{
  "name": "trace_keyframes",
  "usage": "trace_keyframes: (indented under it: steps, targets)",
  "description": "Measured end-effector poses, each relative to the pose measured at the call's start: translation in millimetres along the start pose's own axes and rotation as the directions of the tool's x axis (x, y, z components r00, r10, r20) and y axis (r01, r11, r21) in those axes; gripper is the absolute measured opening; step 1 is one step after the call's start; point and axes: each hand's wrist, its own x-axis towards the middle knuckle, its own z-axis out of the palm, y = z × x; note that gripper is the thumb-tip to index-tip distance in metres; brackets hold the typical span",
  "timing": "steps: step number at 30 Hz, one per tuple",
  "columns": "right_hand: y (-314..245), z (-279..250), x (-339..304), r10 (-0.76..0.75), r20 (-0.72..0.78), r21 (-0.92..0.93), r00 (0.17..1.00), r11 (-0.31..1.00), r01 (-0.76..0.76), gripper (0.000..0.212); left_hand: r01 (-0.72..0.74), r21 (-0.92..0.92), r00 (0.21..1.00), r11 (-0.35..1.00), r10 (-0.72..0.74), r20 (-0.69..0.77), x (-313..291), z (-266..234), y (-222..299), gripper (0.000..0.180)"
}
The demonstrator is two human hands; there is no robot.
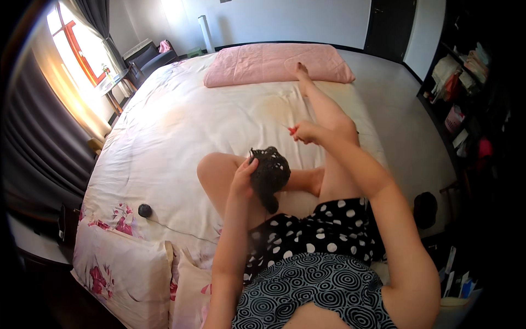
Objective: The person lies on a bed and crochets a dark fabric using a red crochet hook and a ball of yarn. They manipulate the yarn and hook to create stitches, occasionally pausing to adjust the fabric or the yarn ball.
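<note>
While left hand (243, 178) grips black crochet (269, 174), right hand (307, 132) pinches hook (290, 129).

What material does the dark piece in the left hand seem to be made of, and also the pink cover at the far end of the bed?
The dark piece held by the left hand looks like black yarn worked into an open mesh; small holes show through it, so it is probably crocheted. The pink cover looks like soft, matte quilted fabric, with faint stitched lines and a padded edge; the exact fibre cannot be told.
</note>
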Motion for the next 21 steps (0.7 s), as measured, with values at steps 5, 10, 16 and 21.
trace_keyframes:
  steps: [5, 10, 16, 21]
  targets:
    - [19.0, -21.9, 59.8, -0.049, -0.061, 0.027, 0.997, 0.998, 0.051, 0.031, 0.093, -0.049, 0.995, 0.994, -0.094, -0.022, 23.2, 5.8, 10.2, 0.030]
    - [15.3, -9.2, 58.8, -0.228, 0.231, -0.022, 0.946, 0.971, 0.239, 0.047, 0.173, -0.093, 0.982, 0.980, -0.179, -0.054, 55.8, 2.9, 10.0, 0.028]
    - [12.3, -8.1, 34.2, -0.263, 0.344, -0.032, 0.901, 0.956, 0.291, 0.018, 0.342, 0.364, 0.928, 0.866, -0.252, -0.273, 103.6, -15.7, 22.5, 0.015]
    - [29.4, -33.5, 65.5, -0.148, 0.214, 0.171, 0.966, 0.979, 0.112, 0.013, 0.378, 0.582, 0.925, 0.720, -0.262, -0.276, 136.7, -56.2, 26.2, 0.012]
